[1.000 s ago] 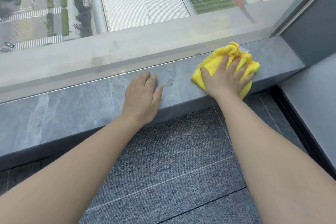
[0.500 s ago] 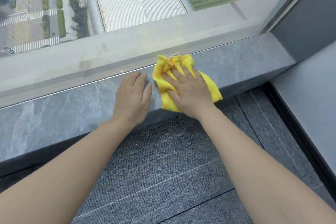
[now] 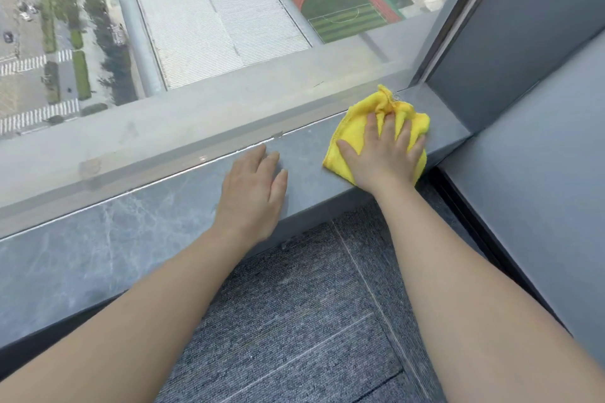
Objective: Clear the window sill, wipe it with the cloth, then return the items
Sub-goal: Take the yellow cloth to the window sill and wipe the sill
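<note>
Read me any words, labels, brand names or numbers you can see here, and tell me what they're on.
None can be read.
Yellow cloth under the right hand: a small tag at its far edge, too small to read.
Window sill, where the left hand rests: stone veining only, no text.
Outside the glass: crosswalk stripes and pitch lines, no lettering.

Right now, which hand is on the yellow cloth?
The right hand. It presses flat on the yellow cloth near the sill's corner, while the left hand rests bare on the grey window sill, touching no cloth.

Head view: forward-down, close over sill [image 3: 98, 255].
</note>
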